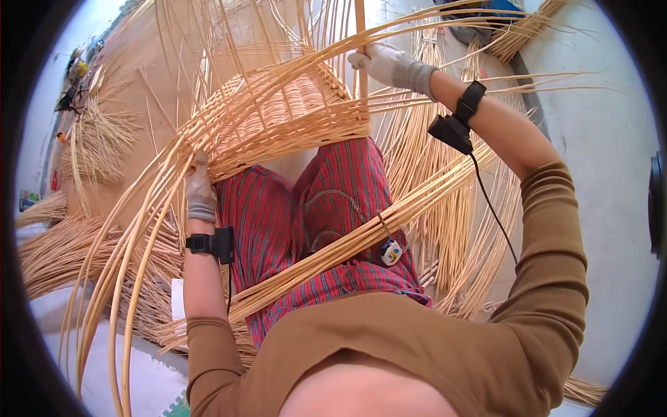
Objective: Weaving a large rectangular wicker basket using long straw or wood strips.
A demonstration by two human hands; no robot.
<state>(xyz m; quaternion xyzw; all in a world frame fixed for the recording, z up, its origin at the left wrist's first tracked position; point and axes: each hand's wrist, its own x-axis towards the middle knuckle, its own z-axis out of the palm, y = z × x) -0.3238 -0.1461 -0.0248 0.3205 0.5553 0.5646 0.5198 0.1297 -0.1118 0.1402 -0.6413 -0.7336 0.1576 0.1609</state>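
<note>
A half-woven wicker basket rests tilted on my knees, its flat woven base facing up and tall stakes rising from its edges. My left hand, in a pale knit glove, grips the basket's near left corner, where long bent rods sweep out and down to the left. Beyond the basket's right end, my gloved right hand is closed at a band of long rods that arcs over the basket. A thicker upright stake stands right at its fingertips. The fingers are partly hidden there.
Across my lap lies a bundle of rods, beside a small white device on a cord. Loose wicker piles cover the floor to the right, more bundles the left. Dark items sit at the back right, near the wall.
</note>
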